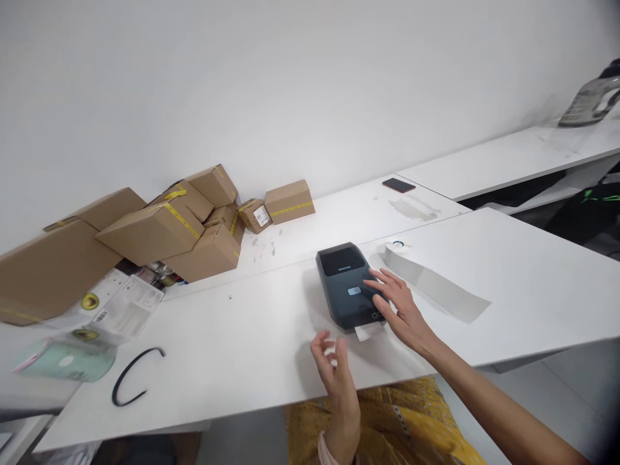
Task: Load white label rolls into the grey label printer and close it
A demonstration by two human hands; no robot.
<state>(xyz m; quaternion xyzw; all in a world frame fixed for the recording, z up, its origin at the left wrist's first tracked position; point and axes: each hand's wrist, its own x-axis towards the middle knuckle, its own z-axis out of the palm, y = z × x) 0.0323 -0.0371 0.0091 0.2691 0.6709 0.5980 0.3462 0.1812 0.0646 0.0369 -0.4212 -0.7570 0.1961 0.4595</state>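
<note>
A dark blue-grey label printer (340, 297) sits on the white table, with a black window at its far end and a pale button on top. From its near edge a short piece of white label paper (367, 331) sticks out. My right hand (400, 303) rests at the printer's right side, fingers spread and the fingertips at its top edge. Just in front of the printer, my left hand (335, 368) is held with loosely curled fingers and the thumb apart, holding nothing. Right of the printer lies a small roll (398, 247) beside a long white paper strip (443, 287).
Cardboard boxes (155, 229) with yellow tape are piled at the left against the wall. Plastic-wrapped packages (116, 303) and a black headband (126, 378) lie at the left front. A phone (398, 185) lies at the back, and a large jug (587, 102) stands far right.
</note>
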